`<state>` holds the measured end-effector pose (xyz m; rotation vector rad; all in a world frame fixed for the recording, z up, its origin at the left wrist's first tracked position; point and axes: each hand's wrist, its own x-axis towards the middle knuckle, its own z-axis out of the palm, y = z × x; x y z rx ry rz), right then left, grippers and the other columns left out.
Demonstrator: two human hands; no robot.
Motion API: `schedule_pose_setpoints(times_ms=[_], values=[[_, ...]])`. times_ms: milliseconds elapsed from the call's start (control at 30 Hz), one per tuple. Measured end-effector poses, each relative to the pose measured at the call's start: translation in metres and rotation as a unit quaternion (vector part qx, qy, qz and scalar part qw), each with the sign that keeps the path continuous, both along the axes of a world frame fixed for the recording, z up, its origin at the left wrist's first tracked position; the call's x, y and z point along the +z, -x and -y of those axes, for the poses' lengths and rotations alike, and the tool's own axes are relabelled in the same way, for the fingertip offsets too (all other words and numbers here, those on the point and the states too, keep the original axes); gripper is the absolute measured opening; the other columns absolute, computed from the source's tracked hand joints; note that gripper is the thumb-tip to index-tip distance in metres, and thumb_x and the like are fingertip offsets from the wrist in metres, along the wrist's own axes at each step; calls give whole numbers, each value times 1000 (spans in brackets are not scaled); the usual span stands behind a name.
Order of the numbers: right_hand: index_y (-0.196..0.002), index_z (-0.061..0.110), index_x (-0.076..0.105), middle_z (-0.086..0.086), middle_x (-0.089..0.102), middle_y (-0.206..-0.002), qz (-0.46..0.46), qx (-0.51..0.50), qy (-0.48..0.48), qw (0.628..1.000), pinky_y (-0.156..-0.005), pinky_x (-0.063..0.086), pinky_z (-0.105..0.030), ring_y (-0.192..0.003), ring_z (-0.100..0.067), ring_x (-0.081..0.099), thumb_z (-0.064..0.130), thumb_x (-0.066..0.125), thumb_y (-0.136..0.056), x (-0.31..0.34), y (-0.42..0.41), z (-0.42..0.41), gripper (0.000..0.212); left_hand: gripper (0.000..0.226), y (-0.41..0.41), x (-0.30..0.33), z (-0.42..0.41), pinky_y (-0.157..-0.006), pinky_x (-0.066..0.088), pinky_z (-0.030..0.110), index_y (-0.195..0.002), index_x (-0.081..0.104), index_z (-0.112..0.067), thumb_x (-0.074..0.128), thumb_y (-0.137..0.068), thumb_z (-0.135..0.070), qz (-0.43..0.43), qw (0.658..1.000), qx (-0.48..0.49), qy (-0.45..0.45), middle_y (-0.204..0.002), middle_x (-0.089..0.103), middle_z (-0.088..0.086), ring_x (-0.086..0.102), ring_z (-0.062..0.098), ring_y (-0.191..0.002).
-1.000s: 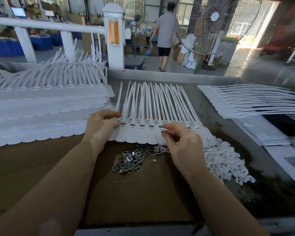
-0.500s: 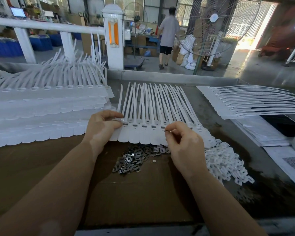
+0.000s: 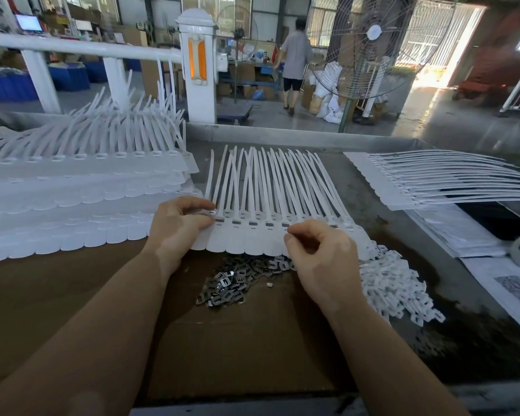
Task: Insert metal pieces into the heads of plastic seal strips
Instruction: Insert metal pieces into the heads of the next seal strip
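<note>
Both hands sit on the fanned row of white seal strips [image 3: 270, 205] mid-desk: left hand [image 3: 179, 223] pinching the leftmost head, right hand [image 3: 318, 250] curled at the right end. Metal pieces [image 3: 231, 280] are piled at 6 o'clock just below, white plastic clips [image 3: 394, 289] heaped at 4 o'clock.

A row of strips [image 3: 261, 205] lies across the middle of the table [image 3: 382, 226], heads toward the person. The left hand [image 3: 179, 225] rests at its left end, the right hand [image 3: 321, 253] at its right part. Just before the row sit the metal pieces [image 3: 231, 280], on cardboard [image 3: 222, 340]; plastic clips [image 3: 394, 286] are heaped to their right. Stacked strips [image 3: 72, 193] lie left, another batch [image 3: 439, 181] far right. Behind stands a fan [image 3: 370, 46].
</note>
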<state>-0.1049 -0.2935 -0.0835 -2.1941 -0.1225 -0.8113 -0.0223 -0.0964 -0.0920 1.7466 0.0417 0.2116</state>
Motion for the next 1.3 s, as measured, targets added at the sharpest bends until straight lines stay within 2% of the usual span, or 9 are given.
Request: schedule_pose_setpoints(times_ms=[100, 167, 300, 467, 633, 733, 900, 1033, 1300], values=[[-92, 8, 71, 0, 70, -82, -1, -4, 8, 1000, -72, 51, -15, -73, -9, 62, 8, 64, -84, 0, -1, 1, 10, 26, 0, 1, 0, -76, 47, 23, -75, 70, -29, 70, -77, -3, 1, 1000, 8, -4, -93, 64, -7, 60, 15, -89], [-96, 9, 70, 2, 68, -83, -2, -6, -2, 1000, -72, 51, -17, -73, -9, 61, 5, 62, -86, -1, -3, 1, 13, 27, 0, 1, 1, -83, 47, 26, -76, 70, -30, 69, -77, -3, 2, 1000, 21, -11, -93, 63, -9, 59, 17, -92], [-111, 8, 66, 2, 63, -91, 16, -25, 1, 1000, -76, 38, -1, -83, -9, 58, 0, 57, -88, 0, -4, 2, 26, 27, 0, 2, 2, -93, 46, 31, -78, 69, -29, 68, -79, -2, 4, 999, 31, -20, -91, 61, -10, 58, 18, -96], [-104, 12, 68, 0, 66, -96, -21, -33, -35, 999, -79, 42, -15, -88, -11, 59, 4, 53, -91, 5, -8, 10, 21, 28, -2, 1, 2, -95, 46, 35, -77, 69, -30, 68, -79, -3, -2, 999, 31, -17, -93, 62, -9, 58, 20, -96], [-93, 16, 68, 3, 69, -87, -79, -46, -95, 991, -81, 53, -25, -82, -10, 64, 8, 63, -86, 18, -13, 26, 12, 27, -3, 1, 0, -92, 44, 29, -77, 69, -31, 68, -79, -4, -3, 999, 29, -18, -102, 63, -2, 57, 19, -100], [-84, 18, 67, -1, 70, -84, -115, -49, -132, 983, -80, 55, -33, -77, -12, 66, 7, 67, -83, 27, -17, 39, 12, 27, -3, 1, 0, -96, 44, 33, -77, 69, -30, 67, -80, -4, -5, 1000, 24, -19, -107, 63, 1, 56, 20, -102], [-83, 11, 71, 1, 68, -78, -150, -63, -131, 978, -68, 48, -17, -68, -5, 60, 5, 67, -82, 35, -22, 62, 8, 26, -4, 0, -1, -99, 43, 37, -76, 69, -31, 68, -79, -5, -5, 999, 22, -25, -108, 63, 1, 56, 22, -104], [-85, 10, 72, 3, 65, -73, -164, -70, -124, 976, -62, 41, -16, -61, -2, 53, 7, 68, -81, 34, -26, 72, 6, 26, -6, -2, -1, -93, 46, 36, -75, 70, -31, 68, -79, -5, -6, 1000, 21, -19, -102, 63, -2, 58, 23, -100], [-76, 13, 71, -6, 70, -80, -207, -87, -70, 972, -80, 53, -32, -79, -18, 65, 6, 72, -77, 34, -33, 84, 7, 25, -6, -3, 0, -75, 47, 27, -76, 71, -30, 68, -79, -5, -7, 1000, 21, -10, -94, 62, -10, 59, 17, -89]])
